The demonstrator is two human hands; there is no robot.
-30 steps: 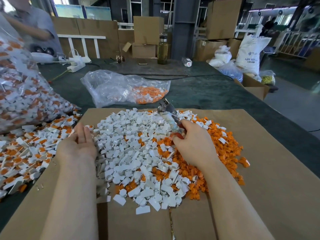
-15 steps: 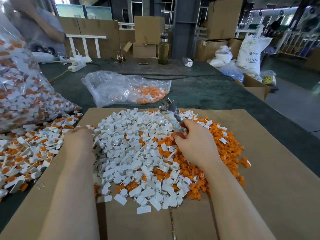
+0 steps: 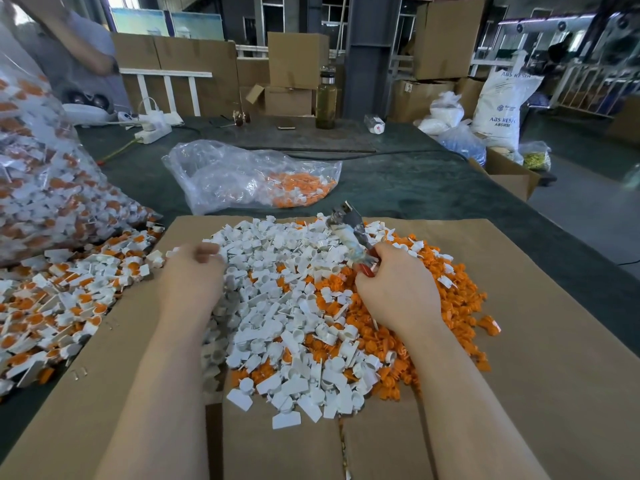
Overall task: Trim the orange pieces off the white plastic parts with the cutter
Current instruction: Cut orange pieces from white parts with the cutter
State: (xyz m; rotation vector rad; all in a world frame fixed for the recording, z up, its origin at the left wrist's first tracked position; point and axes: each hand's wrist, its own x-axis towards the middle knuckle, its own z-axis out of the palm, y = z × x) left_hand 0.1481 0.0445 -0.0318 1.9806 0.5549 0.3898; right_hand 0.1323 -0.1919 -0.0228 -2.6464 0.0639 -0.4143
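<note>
A heap of trimmed white plastic parts (image 3: 277,306) covers the middle of a cardboard sheet (image 3: 536,341), with cut-off orange pieces (image 3: 453,292) heaped on its right side. My right hand (image 3: 398,289) is shut on the cutter (image 3: 349,233) by its red handles; the metal jaws point up and away over the heap. My left hand (image 3: 194,278) rests palm down on the left edge of the white heap, its fingers curled and blurred. Whether it holds a part is hidden. White parts with orange pieces still attached (image 3: 69,299) lie left of the cardboard.
A big clear bag of white-and-orange parts (image 3: 41,185) bulges at the far left. A smaller clear bag with orange pieces (image 3: 249,174) lies behind the cardboard. Further back stand a bottle (image 3: 325,98) and a power strip (image 3: 152,128); another person (image 3: 76,46) is at back left.
My left hand has turned palm down and moved right from the cardboard's left edge onto the white heap. My right hand with the cutter has barely shifted.
</note>
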